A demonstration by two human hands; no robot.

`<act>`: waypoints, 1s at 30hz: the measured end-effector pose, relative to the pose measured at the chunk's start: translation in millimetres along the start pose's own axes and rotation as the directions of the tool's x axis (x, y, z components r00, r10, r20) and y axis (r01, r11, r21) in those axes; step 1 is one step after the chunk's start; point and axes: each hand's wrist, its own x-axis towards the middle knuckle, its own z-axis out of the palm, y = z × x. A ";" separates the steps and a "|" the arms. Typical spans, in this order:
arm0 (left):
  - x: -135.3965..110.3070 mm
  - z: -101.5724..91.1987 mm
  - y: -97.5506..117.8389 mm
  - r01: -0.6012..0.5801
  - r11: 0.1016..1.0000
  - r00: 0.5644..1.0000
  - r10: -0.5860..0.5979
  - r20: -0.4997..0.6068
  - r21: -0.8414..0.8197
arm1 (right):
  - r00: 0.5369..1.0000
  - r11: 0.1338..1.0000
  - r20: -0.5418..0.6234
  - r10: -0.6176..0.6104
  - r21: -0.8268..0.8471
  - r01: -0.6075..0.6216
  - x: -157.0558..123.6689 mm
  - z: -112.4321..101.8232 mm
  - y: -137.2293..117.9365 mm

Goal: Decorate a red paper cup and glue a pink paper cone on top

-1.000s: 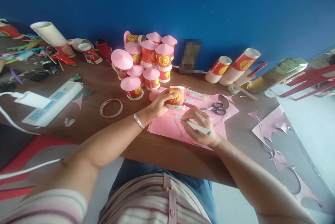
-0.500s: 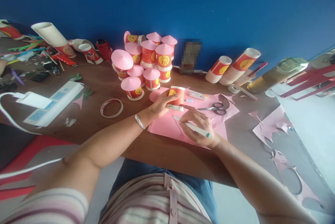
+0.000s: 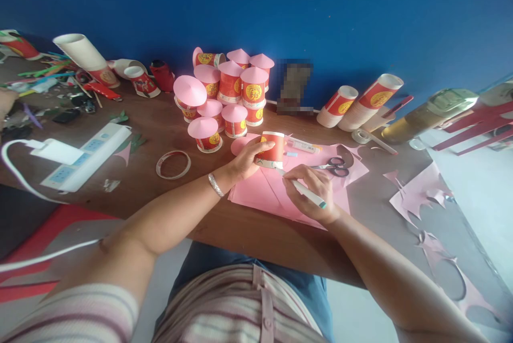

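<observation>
Both forearms reach forward, left hand [image 3: 247, 158] curled in a grip, right hand [image 3: 310, 193] pinched closed.

Power strip [image 3: 86, 157], tape ring [image 3: 173, 177], scissors [image 3: 327, 166], cone-capped cups [image 3: 252, 86]

The person wore a shirt [image 3: 216, 308] striped in cream, pink and maroon, with a pink placket [image 3: 262, 300] down its front bearing round pink buttons. Left of the placket, a striped short sleeve [image 3: 80, 313] showed. Beyond the placket lay blue cloth [image 3: 280, 268] over the lap. Farther beyond it, a silver bracelet [image 3: 215, 185] ringed the wrist of the left hand [image 3: 250, 157].
</observation>
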 end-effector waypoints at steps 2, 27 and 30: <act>0.2 0.0 -0.4 -0.005 1.000 1.000 0.005 0.001 -0.004 | 1.000 1.000 -0.011 -0.001 -0.010 0.001 -1.0 1.1 1.1; 0.2 3.2 2.9 0.002 1.000 1.000 -0.002 -0.009 -0.023 | 1.000 1.000 0.000 0.014 -0.022 -0.014 -1.6 0.8 1.1; 0.1 2.3 1.9 0.001 1.000 1.000 -0.001 -0.015 -0.023 | 1.000 1.000 0.003 0.005 -0.019 -0.005 -2.6 2.2 1.8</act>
